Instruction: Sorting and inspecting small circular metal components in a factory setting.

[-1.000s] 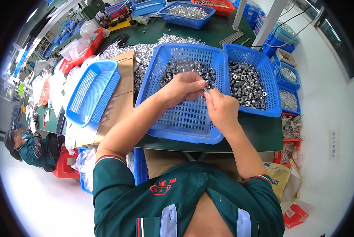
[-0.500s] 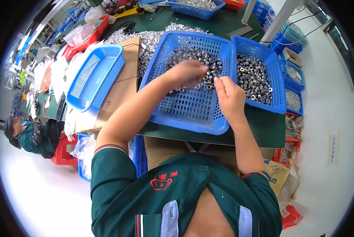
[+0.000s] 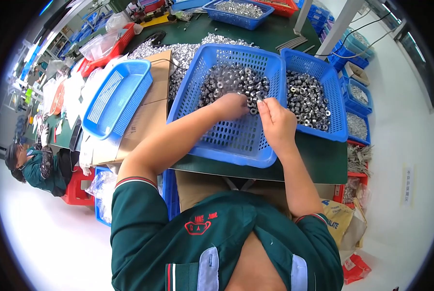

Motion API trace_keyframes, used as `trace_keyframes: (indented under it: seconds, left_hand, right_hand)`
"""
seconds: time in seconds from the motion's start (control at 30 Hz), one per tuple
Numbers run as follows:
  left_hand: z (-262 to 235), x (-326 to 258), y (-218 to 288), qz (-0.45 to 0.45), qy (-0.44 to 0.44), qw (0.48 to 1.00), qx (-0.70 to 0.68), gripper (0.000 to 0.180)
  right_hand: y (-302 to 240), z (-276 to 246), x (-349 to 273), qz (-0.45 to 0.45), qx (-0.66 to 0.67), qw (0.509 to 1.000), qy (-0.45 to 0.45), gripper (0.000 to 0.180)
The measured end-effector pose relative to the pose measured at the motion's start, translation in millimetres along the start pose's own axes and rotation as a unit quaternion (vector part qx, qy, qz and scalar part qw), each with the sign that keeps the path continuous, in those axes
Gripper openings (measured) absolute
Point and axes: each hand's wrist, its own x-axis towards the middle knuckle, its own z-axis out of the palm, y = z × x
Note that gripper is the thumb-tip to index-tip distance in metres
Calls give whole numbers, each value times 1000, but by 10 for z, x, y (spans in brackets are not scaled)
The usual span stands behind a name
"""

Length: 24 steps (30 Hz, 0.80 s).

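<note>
A blue perforated plastic basket [image 3: 231,151] lies before me, with many small dark and silvery ring-shaped metal parts [image 3: 219,83] heaped in its far half. Over the near edge of that heap my left hand [image 3: 233,106] reaches in from the left, slightly blurred, its fingers curled close together; what they grip, if anything, I cannot make out. Just to its right my right hand [image 3: 279,125] is closed in a pinch between thumb and fingers. A thin grey metal pin [image 3: 259,97] juts from that pinch, its far end close to the left fingertips.
A second blue basket [image 3: 341,132] of similar rings adjoins on the right. To the left, an empty blue basket [image 3: 93,116] rests on cardboard [image 3: 142,114]. Loose silvery parts [image 3: 178,50] lie behind; thin rods [image 3: 294,42] are at the far right. A person [image 3: 37,167] sits at far left.
My left hand has come down and nearer to me, toward the basket's rings. My right hand stays nearly in place with the pin. The view has shifted slightly.
</note>
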Motion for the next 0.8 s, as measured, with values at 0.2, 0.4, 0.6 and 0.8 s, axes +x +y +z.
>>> trace_keyframes:
  seconds: [0.2, 0.4, 0.6, 0.8]
  left_hand:
    - [-490, -34, 243, -177, -46, 670, -719, 11]
    - [-595, -120, 380, -122, -50, 697, -705, 23]
    - [-565, -137, 446, -106, -50, 707, -698, 9]
    - [-585, -150, 473, -104, -39, 712, -693, 11]
  right_hand:
    - [16, -23, -18, 19, -4, 1000, -13, 21]
    - [8, -18, -14, 9, -12, 1000, -11, 20]
    - [9, 2, -6, 9, -21, 1000, -17, 19]
    - [2, -11, -4, 6, -26, 1000, -16, 19]
